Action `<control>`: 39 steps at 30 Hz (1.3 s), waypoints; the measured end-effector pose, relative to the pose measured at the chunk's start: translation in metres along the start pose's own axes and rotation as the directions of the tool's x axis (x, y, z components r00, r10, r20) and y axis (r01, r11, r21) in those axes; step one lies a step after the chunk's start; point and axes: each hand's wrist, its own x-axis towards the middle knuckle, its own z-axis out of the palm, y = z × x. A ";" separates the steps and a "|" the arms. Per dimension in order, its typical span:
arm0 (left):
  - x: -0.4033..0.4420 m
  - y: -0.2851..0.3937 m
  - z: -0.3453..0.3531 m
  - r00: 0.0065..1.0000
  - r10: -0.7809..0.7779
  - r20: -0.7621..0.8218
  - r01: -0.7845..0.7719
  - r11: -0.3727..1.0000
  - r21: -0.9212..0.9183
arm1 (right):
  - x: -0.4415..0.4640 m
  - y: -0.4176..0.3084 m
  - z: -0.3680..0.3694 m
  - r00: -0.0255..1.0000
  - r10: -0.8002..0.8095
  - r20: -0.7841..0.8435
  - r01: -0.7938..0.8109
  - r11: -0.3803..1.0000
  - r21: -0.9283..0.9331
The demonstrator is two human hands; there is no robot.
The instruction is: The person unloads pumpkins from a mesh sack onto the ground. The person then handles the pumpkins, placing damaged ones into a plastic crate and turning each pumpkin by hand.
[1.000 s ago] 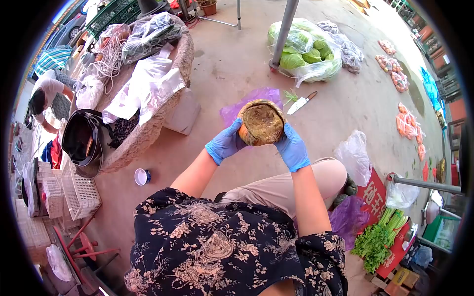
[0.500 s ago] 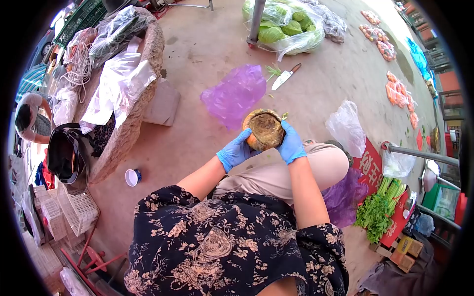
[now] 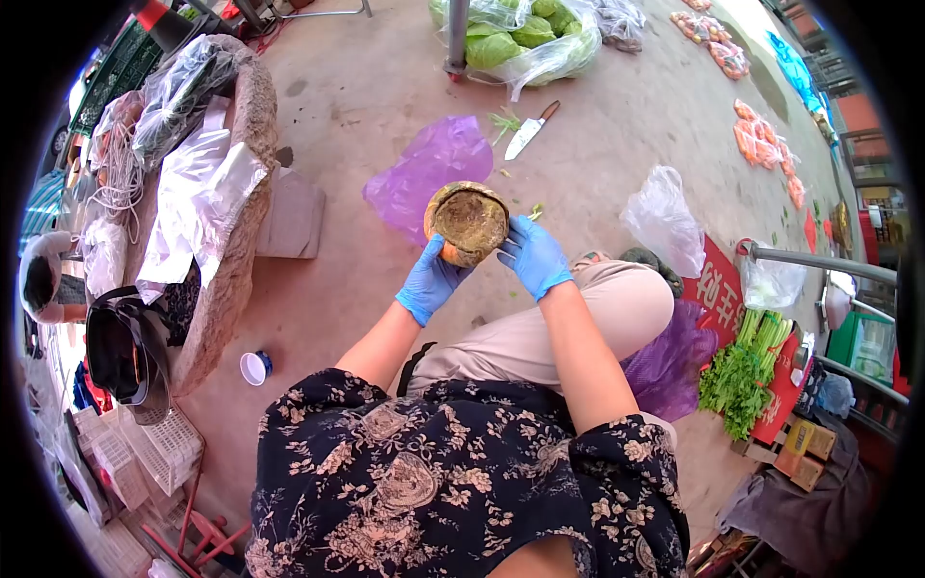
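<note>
Both blue-gloved hands hold a round pumpkin [image 3: 466,223] up in front of me. Its broad brown, rough, sunken face points at the camera, and a bit of orange skin shows at its lower left. My left hand [image 3: 433,281] grips it from below left, the thumb on its edge. On its right side my right hand [image 3: 535,256] is curled against it, fingertips touching the rim. Beyond the pumpkin a crumpled purple plastic bag [image 3: 405,183] lies on the ground. A knife [image 3: 528,133] with a wooden handle rests near some green scraps [image 3: 504,120].
A bag of cabbages [image 3: 530,39] stands by a metal post [image 3: 457,39]. To the left is a stone trough [image 3: 252,116] with plastic bags and rope. Celery [image 3: 742,385] lies on a red mat [image 3: 713,279] at right. A small white cup [image 3: 254,368] sits on the floor.
The pumpkin and both hands have moved left in view, and the pumpkin is tilted a little differently. Green trimmings now show on the ground right of it. The whole view has shifted slightly.
</note>
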 end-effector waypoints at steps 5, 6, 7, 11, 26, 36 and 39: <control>0.025 0.007 -0.019 0.997 0.038 -0.072 -0.043 0.997 -0.071 | 0.017 0.000 0.018 0.997 0.052 -0.048 -0.054 0.997 -0.050; 0.030 0.007 -0.023 0.994 0.032 -0.109 -0.042 0.995 -0.093 | 0.024 0.002 0.019 0.997 0.060 -0.050 -0.062 0.997 -0.044; 0.037 0.008 -0.026 0.989 0.028 -0.144 -0.045 0.992 -0.114 | 0.033 0.005 0.018 0.997 0.065 -0.049 -0.067 0.997 -0.039; 0.050 0.007 -0.047 0.976 0.000 -0.217 -0.037 0.985 -0.167 | 0.063 0.020 0.008 0.994 0.103 -0.036 -0.105 0.993 -0.054; 0.086 0.026 -0.071 0.930 0.093 -0.356 -0.184 0.955 -0.231 | 0.078 0.027 0.004 0.997 0.074 0.002 -0.074 0.997 -0.021; 0.171 0.022 -0.168 0.780 -0.024 -0.625 -0.245 0.908 -0.341 | 0.082 0.024 0.002 0.996 0.089 -0.005 -0.089 0.995 -0.042; 0.189 0.027 -0.183 0.763 -0.030 -0.646 -0.228 0.923 -0.311 | 0.075 0.019 0.006 0.997 0.082 0.006 -0.081 0.992 -0.093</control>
